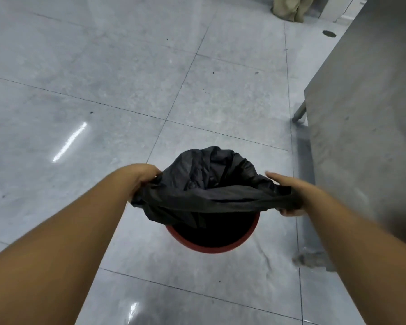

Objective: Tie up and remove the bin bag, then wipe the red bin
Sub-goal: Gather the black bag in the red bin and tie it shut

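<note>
Left hand (pixel 145 177) and right hand (pixel 288 195) each gripped the black bin bag (pixel 211 184) mouth, pulled taut over the red bin (pixel 211 247) on the floor; tying step, next likely crossing ends into a knot

A commercial kitchen or canteen back room, by the look of it: large grey polished floor tiles (pixel 103 90) are reflecting ceiling strip lights, a brushed stainless-steel table (pixel 366 109) is standing on metal legs at the right, and a round floor drain (pixel 329 33) is sitting beyond it.
</note>
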Demonstrator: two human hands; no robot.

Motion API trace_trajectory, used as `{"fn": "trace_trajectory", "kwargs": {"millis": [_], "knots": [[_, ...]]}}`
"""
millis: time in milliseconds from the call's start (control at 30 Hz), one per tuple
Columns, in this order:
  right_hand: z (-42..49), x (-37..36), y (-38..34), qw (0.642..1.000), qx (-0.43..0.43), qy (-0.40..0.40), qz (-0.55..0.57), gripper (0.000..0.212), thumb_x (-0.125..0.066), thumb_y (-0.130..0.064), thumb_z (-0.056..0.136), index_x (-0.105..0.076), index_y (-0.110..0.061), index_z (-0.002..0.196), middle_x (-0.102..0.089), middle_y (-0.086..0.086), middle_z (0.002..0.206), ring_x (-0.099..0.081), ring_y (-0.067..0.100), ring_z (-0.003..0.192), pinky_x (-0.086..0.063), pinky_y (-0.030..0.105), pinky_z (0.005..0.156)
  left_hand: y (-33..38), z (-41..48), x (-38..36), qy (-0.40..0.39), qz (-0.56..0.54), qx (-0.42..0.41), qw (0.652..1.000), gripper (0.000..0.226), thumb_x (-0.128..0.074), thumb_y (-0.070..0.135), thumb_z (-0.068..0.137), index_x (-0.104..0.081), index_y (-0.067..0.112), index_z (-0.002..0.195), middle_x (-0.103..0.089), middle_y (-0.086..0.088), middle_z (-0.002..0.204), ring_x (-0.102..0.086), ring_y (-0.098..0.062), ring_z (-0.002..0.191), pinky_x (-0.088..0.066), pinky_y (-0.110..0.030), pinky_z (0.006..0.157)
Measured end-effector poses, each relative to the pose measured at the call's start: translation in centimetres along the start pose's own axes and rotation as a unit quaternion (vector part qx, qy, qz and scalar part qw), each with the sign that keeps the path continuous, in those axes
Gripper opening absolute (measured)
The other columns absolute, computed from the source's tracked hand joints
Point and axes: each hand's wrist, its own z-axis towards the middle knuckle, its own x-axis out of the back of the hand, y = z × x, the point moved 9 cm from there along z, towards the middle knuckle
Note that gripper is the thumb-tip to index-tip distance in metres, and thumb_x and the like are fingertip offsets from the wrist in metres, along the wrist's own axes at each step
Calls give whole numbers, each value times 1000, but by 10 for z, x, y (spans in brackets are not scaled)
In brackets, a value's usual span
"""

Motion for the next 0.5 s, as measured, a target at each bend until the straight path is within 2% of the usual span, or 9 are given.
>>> {"fn": "trace_trajectory", "kwargs": {"millis": [100, 167, 200, 300, 367, 400, 467, 500], "knots": [[22, -3, -25, 995, 25, 13, -93, 30, -74, -32, 75, -59, -7, 76, -64, 11, 67, -60, 24, 61, -49, 32, 55, 18, 12, -1, 21, 108, -48, 993, 26, -42, 12, 82, -56, -2, 65, -62, -21, 70, -55, -32, 68, -40, -35, 67], [23, -2, -53, 981, 62, 40, -178, 27, -68, -29, 82, -59, -6, 71, -64, 12, 56, -61, 26, 54, -49, 33, 57, 26, 11, 6, 41, 134, -64, 988, 30, -42, 11, 84, -57, -2, 61, -64, -17, 51, -58, -28, 53, -43, -28, 60], [22, -3, -66, 974, 84, 45, -204, 27, -68, -28, 82, -60, -4, 72, -64, 13, 57, -61, 29, 55, -50, 35, 58, 25, 12, 8, 45, 143, -62, 987, 31, -44, 12, 85, -57, -2, 60, -63, -15, 43, -58, -26, 47, -43, -26, 54], [8, -1, -101, 958, 177, 72, -213, 26, -75, -25, 75, -64, -4, 84, -66, 14, 80, -63, 31, 70, -52, 34, 64, 24, 8, 15, 53, 144, -50, 987, 29, -49, 10, 85, -59, -4, 62, -64, -15, 44, -57, -28, 55, -44, -30, 55], [-8, 0, -123, 947, 256, 79, -175, 19, -74, -21, 77, -66, -5, 83, -67, 11, 84, -62, 23, 67, -48, 29, 57, 28, -4, 21, 85, 116, -65, 988, 28, -52, 9, 84, -57, -5, 60, -62, -16, 46, -55, -29, 56, -44, -30, 56], [-18, 1, -133, 941, 297, 80, -141, 15, -73, -17, 78, -66, -5, 83, -67, 12, 86, -62, 22, 67, -50, 30, 56, 36, -15, 28, 126, 85, -98, 983, 27, -56, 8, 84, -56, -4, 60, -62, -16, 49, -55, -29, 56, -44, -31, 53], [-41, 15, -156, 916, 375, 121, -77, 18, -73, -11, 77, -69, -2, 92, -66, 13, 94, -64, 26, 79, -56, 39, 74, 60, -47, 52, 228, -21, -205, 952, 17, -68, 8, 78, -58, -3, 70, -63, -17, 67, -59, -29, 63, -50, -35, 56], [-54, 22, -165, 900, 407, 142, -58, 23, -74, -10, 76, -70, -3, 97, -66, 14, 95, -63, 27, 84, -55, 40, 82, 72, -67, 64, 258, -77, -264, 926, 14, -72, 8, 74, -61, -1, 75, -64, -17, 75, -62, -28, 69, -54, -37, 65]]}}
